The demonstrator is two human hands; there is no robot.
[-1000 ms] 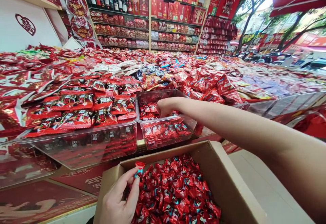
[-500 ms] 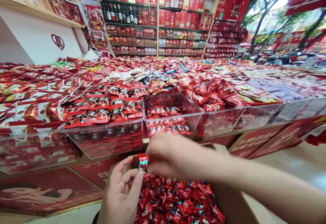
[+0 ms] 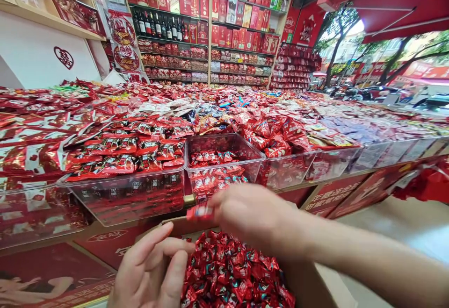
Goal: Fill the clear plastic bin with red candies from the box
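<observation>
Left fingers (image 3: 150, 241) parted, right fingers (image 3: 221, 201) pinched

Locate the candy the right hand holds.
In the head view, below and left of centre, the red candy is at the fingertips of the right hand, up-right of the left hand.

I watched through one camera on the wearer's head, facing forward and down. It sat close above the left hand (image 3: 147, 270) and right hand (image 3: 245, 217), low in the frame, looked into the cardboard box (image 3: 308, 282) at bottom centre, and took in distant shelves (image 3: 209, 65) at upper centre and trees (image 3: 337, 48) at upper right.
</observation>
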